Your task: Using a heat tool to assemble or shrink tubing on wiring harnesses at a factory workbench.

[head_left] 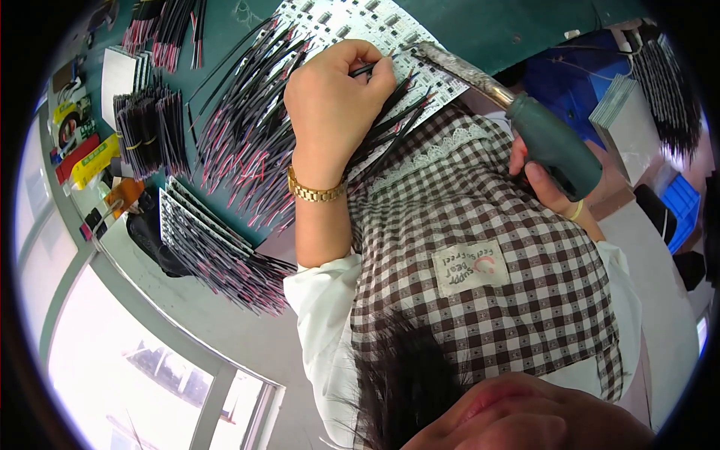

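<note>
My left hand (334, 101), with a gold-coloured band at its wrist, is closed in a pinch on a black wire (362, 70) over a white circuit board (319, 16). My right hand (544, 184) is wrapped round the thick dark-green handle of a soldering iron (555, 146). The iron's long, mottled metal barrel points up and left. Its tip ends at the board, just right of my left fingertips. Many black wires (255, 112) with red and white ends fan out from the board to the left. Part of the board is hidden under my hand and the wires.
Bundles of dark wires (146, 131) stand at the left of the green table (495, 19). Wired boards (206, 232) lie stacked at its near-left edge. A yellow box (96, 161) sits farther left. At right are stacked panels (622, 120), hanging wires (667, 94) and a blue crate (681, 212).
</note>
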Demonstrator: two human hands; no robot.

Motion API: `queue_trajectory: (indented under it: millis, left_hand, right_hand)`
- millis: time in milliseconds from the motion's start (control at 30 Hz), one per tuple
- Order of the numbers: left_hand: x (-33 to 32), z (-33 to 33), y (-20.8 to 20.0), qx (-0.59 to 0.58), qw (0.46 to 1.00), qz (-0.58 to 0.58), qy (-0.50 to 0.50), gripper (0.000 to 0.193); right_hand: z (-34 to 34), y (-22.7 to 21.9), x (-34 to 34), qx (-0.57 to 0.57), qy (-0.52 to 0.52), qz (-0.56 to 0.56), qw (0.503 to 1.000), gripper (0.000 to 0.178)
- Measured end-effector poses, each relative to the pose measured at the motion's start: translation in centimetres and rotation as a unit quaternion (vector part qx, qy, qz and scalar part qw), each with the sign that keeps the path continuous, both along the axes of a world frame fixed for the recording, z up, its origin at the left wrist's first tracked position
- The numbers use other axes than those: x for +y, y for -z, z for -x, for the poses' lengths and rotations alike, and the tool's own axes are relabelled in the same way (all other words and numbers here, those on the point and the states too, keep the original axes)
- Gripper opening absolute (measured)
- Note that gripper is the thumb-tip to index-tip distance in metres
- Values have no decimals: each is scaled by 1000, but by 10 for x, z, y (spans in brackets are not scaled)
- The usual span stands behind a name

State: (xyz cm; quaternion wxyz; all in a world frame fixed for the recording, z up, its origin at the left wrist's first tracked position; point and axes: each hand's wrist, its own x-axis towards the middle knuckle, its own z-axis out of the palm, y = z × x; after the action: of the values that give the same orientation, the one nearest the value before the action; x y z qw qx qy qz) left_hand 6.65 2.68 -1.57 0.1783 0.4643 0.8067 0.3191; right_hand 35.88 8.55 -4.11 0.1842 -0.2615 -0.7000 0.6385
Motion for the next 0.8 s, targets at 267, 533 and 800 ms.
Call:
queue_trajectory:
  millis: [267,533,800]
  left_hand:
    - [-1,3,-4,17,1000,2,6,10]
    - [5,16,0,307,940,-126,75,9]
    - [-17,19,-4,222,965,-97,105,18]
  right_hand:
    - [14,-7,2,98,36,83,991,39]
    - [11,-7,0,97,27,70,992,41]
    - [25,-7,-7,130,15,87,988,41]
